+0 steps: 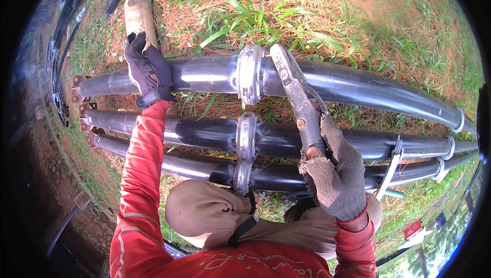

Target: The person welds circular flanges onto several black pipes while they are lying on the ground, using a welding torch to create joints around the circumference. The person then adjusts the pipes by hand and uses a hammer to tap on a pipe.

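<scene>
Three long black metal pipes lie side by side across the view: a far pipe point(204, 75), a middle pipe point(204, 133) and a near pipe point(192, 167). Each bears a silvery ring collar, such as the far collar point(249, 75). In a dark glove, my left hand point(147, 68) rests over the left part of the far pipe, fingers stretched past it beside a wooden log point(139, 15). A grey knitted glove covers my right hand point(340, 173), which is closed round the handle of a welding electrode holder point(294, 86). The holder's jaw end is just right of the far collar.
Thin rods point(398, 146) and a pale strip point(389, 173) lie across the pipes at right. Black cables point(66, 38) hang at upper left. Rusty end plates point(77, 88) cap the pipes' left ends. Grass and dry needles cover the ground.
</scene>
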The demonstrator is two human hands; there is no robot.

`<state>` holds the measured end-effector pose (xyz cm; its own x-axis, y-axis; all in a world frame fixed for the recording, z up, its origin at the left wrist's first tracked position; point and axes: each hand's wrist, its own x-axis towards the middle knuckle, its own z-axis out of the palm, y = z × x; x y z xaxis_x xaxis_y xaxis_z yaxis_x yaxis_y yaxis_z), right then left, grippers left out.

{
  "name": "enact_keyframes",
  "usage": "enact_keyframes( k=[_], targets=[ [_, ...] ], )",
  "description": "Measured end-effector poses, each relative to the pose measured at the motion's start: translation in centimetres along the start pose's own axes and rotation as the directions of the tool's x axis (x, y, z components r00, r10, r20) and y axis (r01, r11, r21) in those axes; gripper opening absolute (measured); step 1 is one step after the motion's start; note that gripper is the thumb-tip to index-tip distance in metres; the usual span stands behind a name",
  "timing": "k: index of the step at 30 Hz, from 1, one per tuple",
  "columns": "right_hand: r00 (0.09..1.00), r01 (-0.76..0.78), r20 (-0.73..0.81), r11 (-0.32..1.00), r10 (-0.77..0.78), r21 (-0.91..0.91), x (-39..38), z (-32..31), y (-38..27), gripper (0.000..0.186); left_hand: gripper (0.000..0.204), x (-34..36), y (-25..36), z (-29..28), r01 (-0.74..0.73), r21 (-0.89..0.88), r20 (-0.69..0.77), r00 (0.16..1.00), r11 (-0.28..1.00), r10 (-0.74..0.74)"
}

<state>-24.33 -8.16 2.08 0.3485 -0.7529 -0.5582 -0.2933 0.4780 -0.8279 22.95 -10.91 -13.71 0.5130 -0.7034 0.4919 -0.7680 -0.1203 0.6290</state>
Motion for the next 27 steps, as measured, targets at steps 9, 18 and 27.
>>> enact_keyframes(
  k=[9,18,27],
  targets=[
    [0.999,0.030,0.021,1.000,-0.030,-0.006,0.5,0.1,-0.3,0.071,0.042,0.1,1.4,-0.4,0.014,0.145,0.047,0.999,0.989,-0.021],
    [1.000,-0.017,-0.010,0.987,0.019,0.161,0.7,0.9,-1.1,0.068,0.042,0.9,-2.4,-1.6,0.396,-0.484,0.094,0.910,0.780,-0.403],
    [1.000,0.020,-0.021,0.997,-0.018,0.075,0.7,0.2,0.7,0.064,0.038,0.3,0.6,-0.6,-0.054,0.190,0.041,0.998,0.980,0.047]
  ],
)
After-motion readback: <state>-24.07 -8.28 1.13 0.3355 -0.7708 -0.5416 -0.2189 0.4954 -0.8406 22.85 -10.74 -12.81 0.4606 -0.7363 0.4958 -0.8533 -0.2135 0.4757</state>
